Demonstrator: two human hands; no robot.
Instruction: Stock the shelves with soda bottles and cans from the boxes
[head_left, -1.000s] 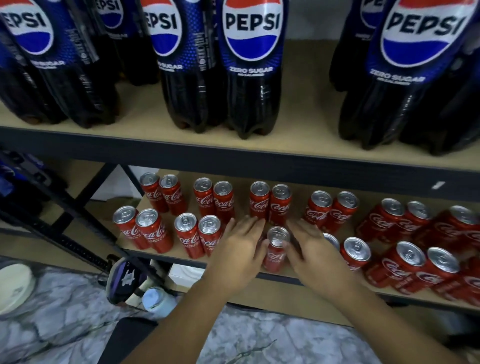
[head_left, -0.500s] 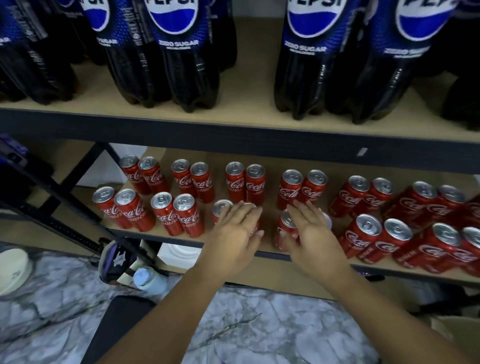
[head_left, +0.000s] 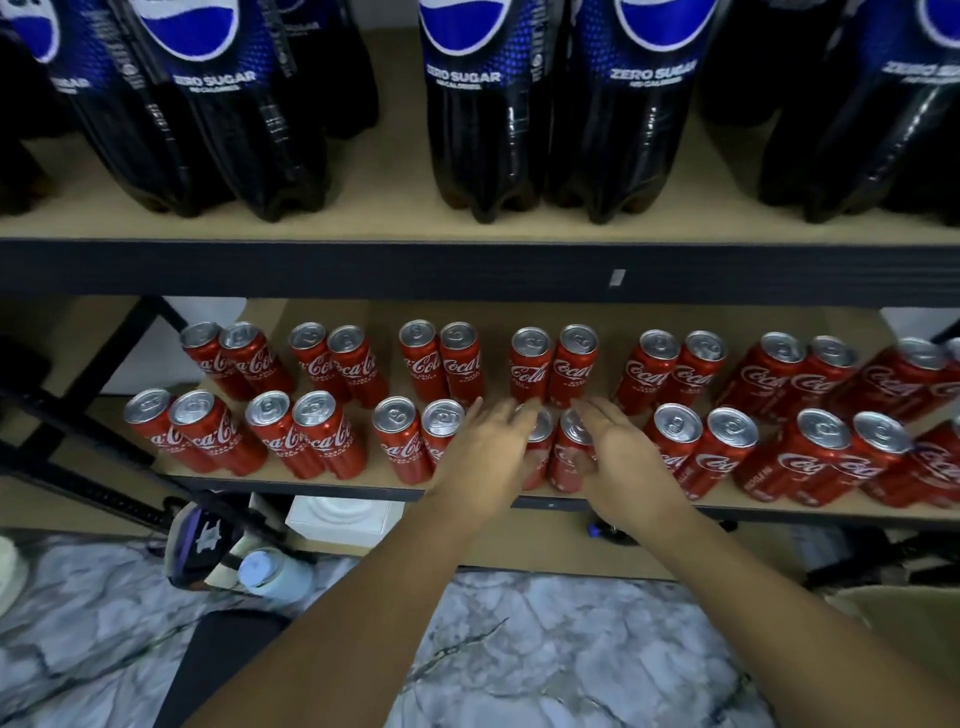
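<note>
Red Coca-Cola cans (head_left: 311, 441) stand in pairs in two rows on the lower wooden shelf (head_left: 291, 480). My left hand (head_left: 485, 460) and my right hand (head_left: 626, 460) flank one front-row pair of cans (head_left: 569, 457), with straight fingers touching its outer sides. Both hands partly hide these two cans. Large Pepsi Zero Sugar bottles (head_left: 483, 130) stand on the upper shelf (head_left: 395, 208).
The upper shelf's black front beam (head_left: 467, 270) hangs over the cans. A black diagonal brace (head_left: 78, 415) is at the left. Under the shelf are a white box (head_left: 343, 514), a blue-capped bottle (head_left: 270, 569) and a purple object (head_left: 200, 545). A cardboard box (head_left: 909, 608) is on the marble floor (head_left: 571, 649) at right.
My hands have brought two cans together into a pair in the front row and moved slightly back. The view has shifted, showing more of the row's right end.
</note>
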